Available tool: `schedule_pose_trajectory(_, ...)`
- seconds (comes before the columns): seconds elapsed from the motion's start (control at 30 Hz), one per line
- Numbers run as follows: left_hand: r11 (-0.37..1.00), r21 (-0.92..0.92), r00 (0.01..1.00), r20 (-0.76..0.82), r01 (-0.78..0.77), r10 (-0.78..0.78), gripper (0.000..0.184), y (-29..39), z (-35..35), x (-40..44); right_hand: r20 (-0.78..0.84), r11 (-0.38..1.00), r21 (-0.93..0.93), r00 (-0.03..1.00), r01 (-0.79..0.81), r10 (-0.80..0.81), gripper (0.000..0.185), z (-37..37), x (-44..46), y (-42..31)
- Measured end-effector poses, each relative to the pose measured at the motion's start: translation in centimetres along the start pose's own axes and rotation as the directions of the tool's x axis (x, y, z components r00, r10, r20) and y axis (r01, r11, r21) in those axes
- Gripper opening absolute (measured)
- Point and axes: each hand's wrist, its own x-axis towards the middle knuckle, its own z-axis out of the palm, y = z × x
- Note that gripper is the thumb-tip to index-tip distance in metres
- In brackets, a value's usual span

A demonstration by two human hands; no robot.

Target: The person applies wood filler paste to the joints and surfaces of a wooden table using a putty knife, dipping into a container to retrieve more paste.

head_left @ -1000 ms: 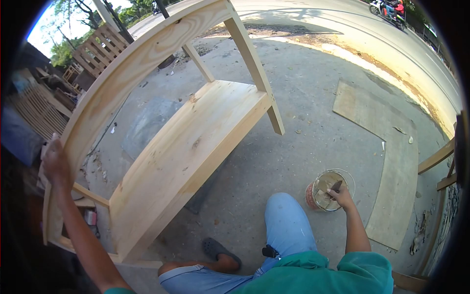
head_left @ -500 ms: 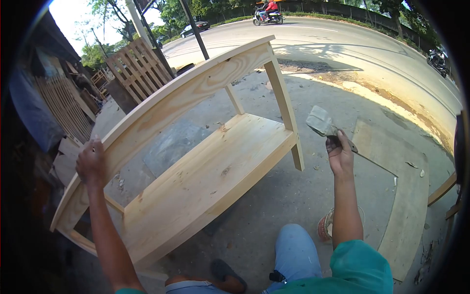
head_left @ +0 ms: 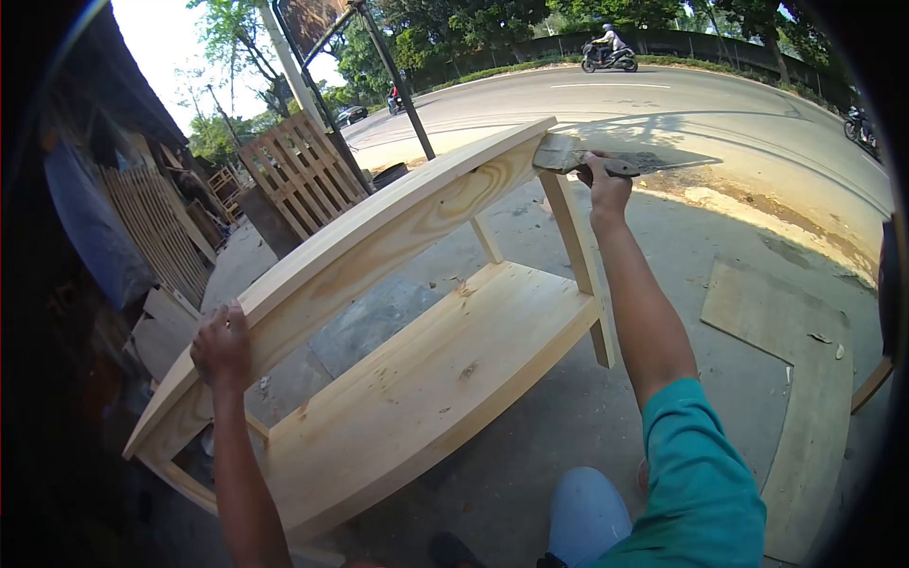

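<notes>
A pale, unfinished wooden table (head_left: 426, 369) with a long curved apron, legs and a lower shelf stands at a slant before me. My left hand (head_left: 222, 348) is closed over the edge of its top near the left end. In my right hand (head_left: 606, 187) is a wide paintbrush (head_left: 559, 153), gripped by its dark handle. The brush's whitish bristles lie against the apron's far right end, just above the leg. Whether the bristles carry any liquid I cannot tell.
A flat wooden board (head_left: 814, 407) lies on the concrete ground at right. Wooden pallets (head_left: 294, 175) lean at the left, beside a blue tarp (head_left: 90, 222). Beyond the kerb runs a road (head_left: 511, 95) with a motorcycle (head_left: 609, 61) and its rider.
My right hand has carried the paintbrush up and left onto the apron's end. My left hand still grips the top's edge. The view has shifted, and the small bucket is now mostly hidden.
</notes>
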Motion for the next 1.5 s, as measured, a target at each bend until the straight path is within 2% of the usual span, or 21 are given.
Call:
schedule_pose_trajectory(0.03,1.000,0.000,1.000,0.008,0.004,-0.004,0.049,0.2,-0.2,0.0,0.009,0.939,-0.237,0.967,0.249,-0.254,0.013,-0.3,0.4,-0.1)
schedule_pose_trajectory(0.1,1.000,-0.005,1.000,0.003,0.003,-0.003,0.049,0.1,-0.2,-0.2,0.199,0.496,-0.614,0.728,0.614,-0.656,0.015,-0.2,-0.1,-1.0)
schedule_pose_trajectory(0.13,1.000,-0.012,1.000,-0.013,-0.003,0.003,0.049,0.0,0.0,-0.3,0.253,0.482,-0.615,0.735,0.624,-0.629,0.017,0.4,-1.8,-0.9)
schedule_pose_trajectory(0.2,1.000,-0.010,1.000,-0.016,-0.009,0.009,0.049,0.1,0.0,-0.1,0.412,0.507,-0.541,0.737,0.671,-0.536,0.014,2.5,-6.2,-0.4)
schedule_pose_trajectory(0.33,1.000,-0.007,1.000,-0.005,-0.012,0.012,0.050,0.1,-0.2,-0.2,0.596,0.503,-0.388,0.627,0.772,-0.501,0.025,7.0,-20.3,-2.7)
schedule_pose_trajectory(0.43,1.000,-0.024,1.000,-0.001,-0.012,0.011,0.050,0.1,-0.4,-0.4,0.795,0.583,-0.131,0.436,0.802,-0.421,0.023,7.8,-27.4,-4.7)
schedule_pose_trajectory(0.53,1.000,-0.018,1.000,0.017,-0.014,0.014,0.050,0.0,-0.6,-0.4,0.837,0.751,0.188,0.296,0.633,-0.460,0.020,7.3,-25.3,-6.0)
schedule_pose_trajectory(0.6,1.000,-0.014,0.999,0.028,-0.015,0.016,0.050,0.0,-0.6,-0.7,0.823,0.957,0.088,0.521,0.278,-0.227,0.017,5.8,-21.3,-5.8)
schedule_pose_trajectory(0.67,1.000,-0.013,0.999,0.031,-0.016,0.016,0.050,0.1,-0.8,-0.8,0.651,0.997,-0.064,0.755,-0.048,0.079,0.014,3.6,-15.0,-3.3)
schedule_pose_trajectory(0.77,0.999,-0.013,0.999,0.019,-0.040,0.040,0.048,-0.1,-0.5,-1.0,0.324,0.986,0.044,0.936,-0.162,0.140,0.021,-0.2,-5.9,-1.2)
schedule_pose_trajectory(0.87,0.999,-0.009,0.998,0.038,-0.040,0.040,0.047,0.5,-1.3,-1.2,0.058,0.996,-0.079,0.997,0.051,-0.046,0.015,-1.6,-0.3,-0.8)
schedule_pose_trajectory(0.9,0.999,-0.009,0.998,0.037,-0.048,0.048,0.046,0.5,-1.4,-1.1,-0.015,0.977,-0.159,0.990,0.139,-0.143,0.013,-1.7,0.4,-0.9)
schedule_pose_trajectory(0.93,0.998,-0.007,0.998,0.040,-0.055,0.055,0.046,0.4,-1.4,-1.2,0.028,0.899,-0.305,0.946,0.315,-0.322,0.013,-1.8,0.1,-0.5)
schedule_pose_trajectory(1.0,0.998,-0.009,0.998,0.037,-0.059,0.059,0.046,0.3,-1.3,-1.5,0.197,0.587,-0.540,0.769,0.603,-0.608,0.014,-0.8,-2.5,-1.0)
schedule_pose_trajectory(1.03,0.998,-0.010,0.998,0.032,-0.060,0.061,0.046,0.3,-1.3,-1.5,0.265,0.662,-0.472,0.810,0.582,-0.523,0.017,0.0,-5.0,-1.0)
schedule_pose_trajectory(1.07,0.998,-0.012,0.998,0.026,-0.061,0.062,0.046,0.3,-1.3,-1.6,0.334,0.551,-0.533,0.758,0.642,-0.561,0.015,0.9,-8.0,-1.3)
schedule_pose_trajectory(1.2,0.999,-0.022,0.998,0.045,-0.044,0.045,0.047,0.6,-1.7,-2.0,0.547,0.589,-0.313,0.648,0.745,-0.529,0.021,3.9,-19.8,-2.9)
schedule_pose_trajectory(1.27,0.999,-0.028,0.998,0.053,-0.036,0.037,0.047,0.4,-1.7,-2.2,0.739,0.526,-0.105,0.420,0.844,-0.526,0.022,4.0,-23.2,-4.2)
schedule_pose_trajectory(1.3,0.999,-0.016,0.997,0.065,-0.030,0.031,0.047,0.4,-1.8,-2.3,0.815,0.459,0.047,0.231,0.887,-0.531,0.018,3.8,-23.5,-4.9)
schedule_pose_trajectory(1.37,1.000,0.010,0.996,0.090,-0.019,0.018,0.048,0.4,-2.0,-2.4,0.857,0.402,0.165,0.071,0.901,-0.511,0.019,2.9,-21.9,-5.4)
schedule_pose_trajectory(1.5,1.000,-0.003,0.998,0.062,-0.015,0.015,0.047,0.5,-2.0,-2.8,0.834,0.469,-0.031,0.281,0.883,-0.475,0.019,-1.6,-12.5,-3.9)
